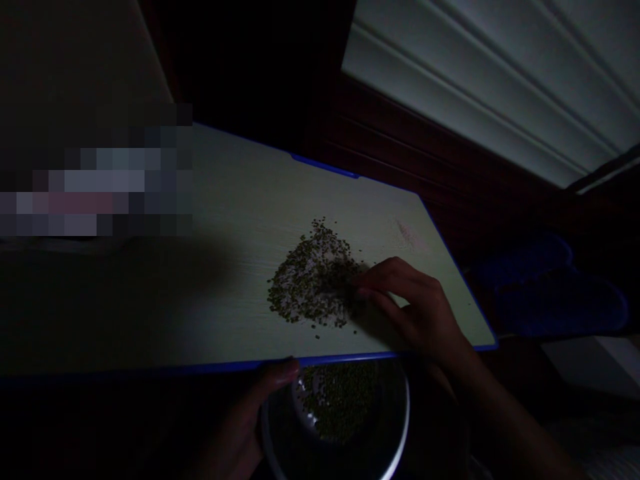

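A loose pile of small green beans, like mung beans, lies spread over a pale board with a blue edge, with whitish bits among the beans. At the pile's right side is my right hand, thumb and fingers pinched together; whatever the fingertips hold is hidden. My left hand grips the left rim of a shiny metal bowl, its thumb up by the board's near edge. More green beans lie in this bowl, just below that edge. Dim light hides much of the left hand's fingers.
A small pinkish-white scatter of grains lies near the board's right end. Blue slippers rest on the floor to the right. Pale slatted panels stand beyond. A blurred-out patch covers something at the left.
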Available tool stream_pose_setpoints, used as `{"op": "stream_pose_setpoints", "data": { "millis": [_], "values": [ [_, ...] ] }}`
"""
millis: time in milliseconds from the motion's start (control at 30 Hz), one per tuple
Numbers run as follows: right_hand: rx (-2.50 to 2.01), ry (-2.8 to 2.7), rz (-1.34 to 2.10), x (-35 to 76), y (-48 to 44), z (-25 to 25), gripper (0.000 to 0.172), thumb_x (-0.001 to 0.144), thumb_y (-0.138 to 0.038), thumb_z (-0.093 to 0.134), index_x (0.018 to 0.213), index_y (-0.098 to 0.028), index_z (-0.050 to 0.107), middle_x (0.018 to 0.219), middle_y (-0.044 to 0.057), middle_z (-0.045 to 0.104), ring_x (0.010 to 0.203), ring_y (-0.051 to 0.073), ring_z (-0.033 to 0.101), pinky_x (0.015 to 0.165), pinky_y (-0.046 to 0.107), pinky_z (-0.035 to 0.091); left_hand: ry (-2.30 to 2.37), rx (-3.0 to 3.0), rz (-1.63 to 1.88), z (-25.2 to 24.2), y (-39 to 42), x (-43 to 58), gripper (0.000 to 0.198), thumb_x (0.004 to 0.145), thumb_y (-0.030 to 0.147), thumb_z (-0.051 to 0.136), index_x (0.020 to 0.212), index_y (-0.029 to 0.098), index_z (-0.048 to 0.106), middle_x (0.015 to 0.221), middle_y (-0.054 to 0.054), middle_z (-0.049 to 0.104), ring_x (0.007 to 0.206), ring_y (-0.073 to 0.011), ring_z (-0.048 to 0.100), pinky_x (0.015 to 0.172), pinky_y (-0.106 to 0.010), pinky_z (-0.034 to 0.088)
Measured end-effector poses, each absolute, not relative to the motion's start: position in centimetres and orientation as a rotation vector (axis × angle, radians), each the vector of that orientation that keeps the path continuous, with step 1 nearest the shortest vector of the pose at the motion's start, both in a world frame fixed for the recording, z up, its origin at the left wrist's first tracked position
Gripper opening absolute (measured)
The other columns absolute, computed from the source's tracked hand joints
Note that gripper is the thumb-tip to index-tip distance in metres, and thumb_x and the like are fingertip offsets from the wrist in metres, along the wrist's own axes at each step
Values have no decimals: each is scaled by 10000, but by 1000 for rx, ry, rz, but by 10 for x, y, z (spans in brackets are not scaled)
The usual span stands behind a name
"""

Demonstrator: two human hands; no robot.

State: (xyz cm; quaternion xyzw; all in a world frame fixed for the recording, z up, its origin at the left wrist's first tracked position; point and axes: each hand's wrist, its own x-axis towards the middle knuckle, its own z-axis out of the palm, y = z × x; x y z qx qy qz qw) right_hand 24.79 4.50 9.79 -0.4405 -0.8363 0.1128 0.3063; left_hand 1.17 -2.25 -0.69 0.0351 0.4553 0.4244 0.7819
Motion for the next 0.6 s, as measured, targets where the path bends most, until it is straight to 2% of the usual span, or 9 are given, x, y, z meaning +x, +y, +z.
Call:
{"op": "stream_pose_setpoints", "data": {
  "millis": [67, 133, 233, 267, 333, 400, 467, 533, 600],
  "values": [
    [-1265, -2142, 245, 258, 49, 99, 148, 1018, -289, 639, 1083, -205, 743, 1013, 37, 769, 944, 158, 720, 853, 339, 596, 1004, 77, 890, -5, -22, 12, 1044, 702, 256, 935, 1569, 175, 360, 1326, -106, 703, 1260, -301, 657, 1078, -374, 613],
    [-1377, -2069, 200, 271, 57, 97, 208, 1020, -357, 639, 1100, -179, 710, 1042, 40, 744, 913, 155, 714, 840, 357, 611, 1014, 79, 850, -2, -21, 12, 991, 677, 259, 954, 1502, 124, 422, 1232, -98, 743, 1130, -298, 711, 982, -344, 653],
    [-1524, -1986, 187, 286, 67, 86, 276, 1015, -399, 643, 1179, -181, 683, 1164, 66, 723, 966, 171, 713, 862, 380, 621, 1035, 42, 853, 5, -20, 11, 690, 751, 156, 868, 1368, 99, 563, 1201, -119, 749, 1070, -290, 733, 905, -319, 667],
    [-1554, -1970, 196, 288, 69, 83, 287, 1013, -400, 646, 1198, -184, 679, 1186, 70, 719, 983, 176, 713, 869, 386, 621, 1036, 38, 853, 6, -20, 10, 653, 772, 138, 840, 1366, 95, 572, 1226, -126, 740, 1090, -292, 728, 928, -331, 663],
    [-1576, -1958, 227, 287, 68, 77, 303, 1010, -398, 651, 1219, -180, 672, 1202, 74, 716, 1001, 185, 715, 877, 396, 622, 1036, 67, 857, 5, -20, 10, 751, 773, 155, 852, 1445, 120, 520, 1282, -113, 722, 1130, -287, 715, 940, -332, 664],
    [-1560, -1968, 271, 279, 64, 74, 295, 1011, -398, 650, 1204, -177, 677, 1185, 70, 721, 991, 182, 718, 872, 392, 623, 1021, 107, 882, 2, -21, 10, 941, 723, 202, 914, 1532, 167, 434, 1338, -88, 701, 1190, -284, 689, 935, -313, 664],
    [-1523, -1983, 318, 268, 59, 75, 274, 1014, -401, 646, 1158, -173, 691, 1128, 59, 735, 953, 169, 720, 858, 381, 623, 1002, 84, 871, 0, -21, 11, 1070, 686, 230, 944, 1580, 172, 359, 1295, -83, 723, 1180, -280, 693, 929, -302, 661],
    [-1481, -1986, 356, 261, 52, 78, 247, 1015, -396, 645, 1107, -178, 715, 1051, 44, 751, 917, 160, 724, 848, 368, 617, 995, 60, 877, 2, -20, 12, 1191, 633, 249, 977, 1590, 99, 283, 1177, -90, 762, 1080, -262, 721, 927, -286, 657],
    [-1455, -1963, 364, 261, 49, 81, 199, 1009, -380, 650, 1069, -218, 750, 998, 33, 770, 896, 156, 723, 828, 339, 601, 1027, 53, 871, 6, -19, 12, 1213, 633, 253, 966, 1598, 118, 243, 1193, -88, 754, 1060, -244, 717, 894, -265, 649]
  ]
}}
